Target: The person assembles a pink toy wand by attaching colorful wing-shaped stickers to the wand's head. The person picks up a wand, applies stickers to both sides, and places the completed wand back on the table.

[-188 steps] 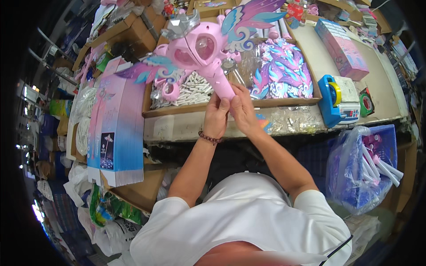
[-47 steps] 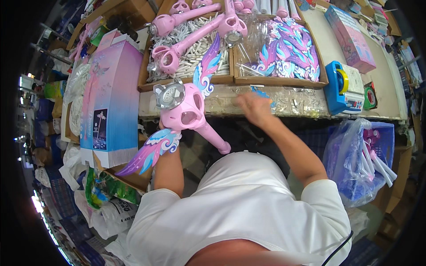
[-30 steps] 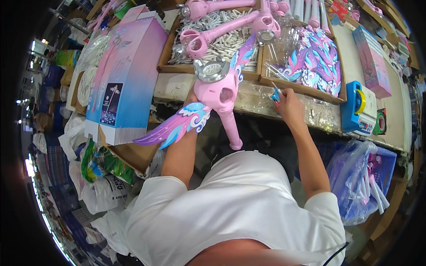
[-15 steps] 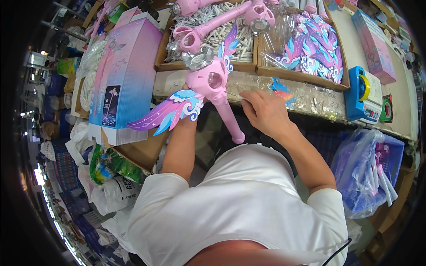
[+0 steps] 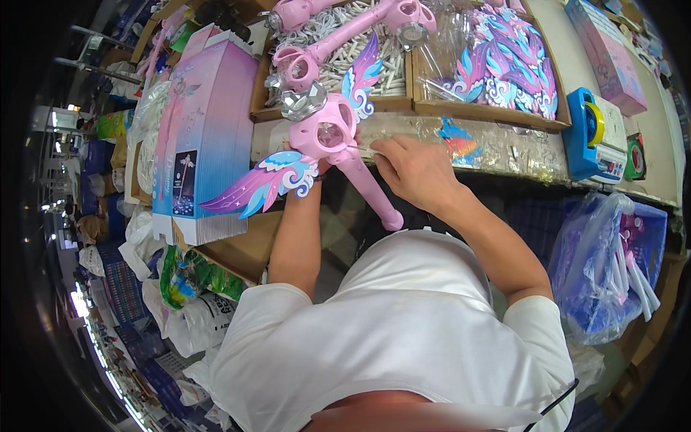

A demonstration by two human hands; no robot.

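A pink toy wand [image 5: 373, 193] with a silver gem-shaped top and two purple-blue wings is tilted in front of me, handle end towards my body. My left hand [image 5: 323, 168] holds it from behind; the head of the wand hides most of the fingers. Just right of the wand's neck is my right hand [image 5: 419, 171], its thumb and fingertips pinched together close to the pink plastic. Whatever is in that pinch is too small to make out. More pink wands [image 5: 338, 45] lie across the box beyond.
Open cartons hold white sticks [image 5: 389, 72] and wing pieces [image 5: 515, 68]. Printed boxes [image 5: 209, 137] stand at left, and another printed box [image 5: 608, 61] lies at right. A blue tape dispenser [image 5: 594, 137] sits near the table edge, above a plastic-lined blue crate [image 5: 597, 273].
The wand has shifted slightly left in view. My right hand has moved a little left with it, its fingertips now closer to the wand's neck.
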